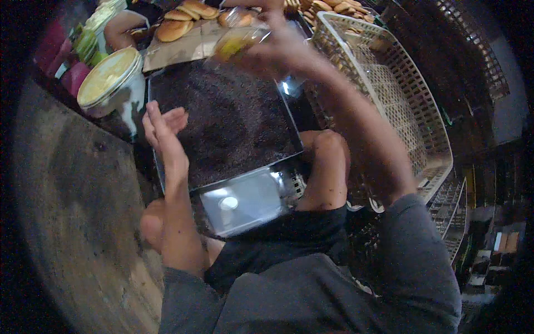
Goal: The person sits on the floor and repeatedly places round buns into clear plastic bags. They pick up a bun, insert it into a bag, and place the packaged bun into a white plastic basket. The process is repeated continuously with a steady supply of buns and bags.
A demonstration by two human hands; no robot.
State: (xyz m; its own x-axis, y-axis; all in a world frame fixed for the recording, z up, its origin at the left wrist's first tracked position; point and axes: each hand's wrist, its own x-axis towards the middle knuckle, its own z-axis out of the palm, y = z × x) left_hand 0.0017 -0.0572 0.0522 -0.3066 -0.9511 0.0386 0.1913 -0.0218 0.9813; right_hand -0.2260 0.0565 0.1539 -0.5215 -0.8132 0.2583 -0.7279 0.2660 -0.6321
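My left hand point(164, 133) is raised over the left edge of a wide rectangular tray point(222, 122), its fingers stretched out and nothing in them. A dark, grainy layer covers the tray. Beyond the tray's far right corner, my right hand point(275, 53) is smeared by motion. It appears closed on a clear plastic packet point(239, 44) with something yellow in it, also blurred. Just behind, several golden buns point(178, 28) lie by a piece of cardboard point(181, 47). Another bun in clear plastic point(236, 18) sits beside them.
A white bucket point(111, 83) with pale yellow cream stands at the left. A cream plastic crate point(389, 94) leans at the right, with more bread point(339, 6) behind it. Another person's arm point(125, 30) shows at the far left. A shiny grey rectangle point(242, 206) lies before me.
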